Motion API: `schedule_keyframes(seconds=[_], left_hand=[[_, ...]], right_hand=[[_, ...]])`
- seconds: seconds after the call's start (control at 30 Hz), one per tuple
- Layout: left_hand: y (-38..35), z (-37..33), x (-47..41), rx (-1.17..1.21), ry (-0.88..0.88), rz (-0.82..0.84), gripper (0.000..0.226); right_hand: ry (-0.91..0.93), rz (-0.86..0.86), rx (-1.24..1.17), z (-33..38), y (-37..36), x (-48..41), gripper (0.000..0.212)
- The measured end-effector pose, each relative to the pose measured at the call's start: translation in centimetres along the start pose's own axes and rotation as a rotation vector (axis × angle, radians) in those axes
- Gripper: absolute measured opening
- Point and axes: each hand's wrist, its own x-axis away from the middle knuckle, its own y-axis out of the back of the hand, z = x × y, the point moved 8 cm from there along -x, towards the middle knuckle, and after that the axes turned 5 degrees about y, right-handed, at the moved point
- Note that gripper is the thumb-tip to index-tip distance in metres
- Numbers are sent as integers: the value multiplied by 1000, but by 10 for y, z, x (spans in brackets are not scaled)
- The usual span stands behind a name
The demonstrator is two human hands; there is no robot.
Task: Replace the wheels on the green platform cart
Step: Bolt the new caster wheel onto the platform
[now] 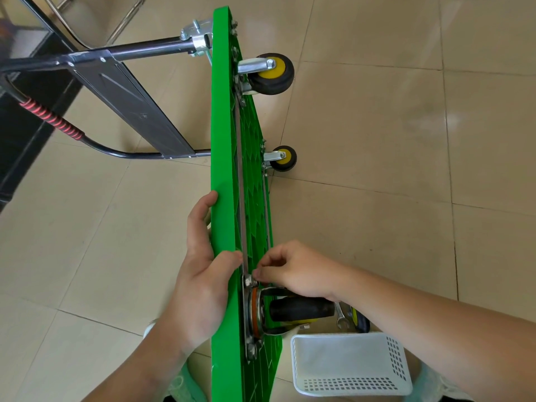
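On the floor (377,140), the cart (223,140) stands edgewise, running away, wheels (272,72) pointing right.

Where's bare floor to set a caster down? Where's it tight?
Bare tiles right of the green deck, between the lower far caster and white basket; also left of it, below the handle. Crowded by the right hand: near caster, wrench, basket.

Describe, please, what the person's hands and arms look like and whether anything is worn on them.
Both are bare. The left hand and right hand have no gloves, and no rings show. The left forearm and right forearm carry no sleeve, watch or band as far as the frame reaches.
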Motion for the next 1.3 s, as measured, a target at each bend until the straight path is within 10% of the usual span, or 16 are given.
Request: schedule_keyframes(seconds=[1.3], left_hand=[[1,1,-2,6,-55,25,77]], right_hand=[[46,107,159,-13,-7,-11,43]])
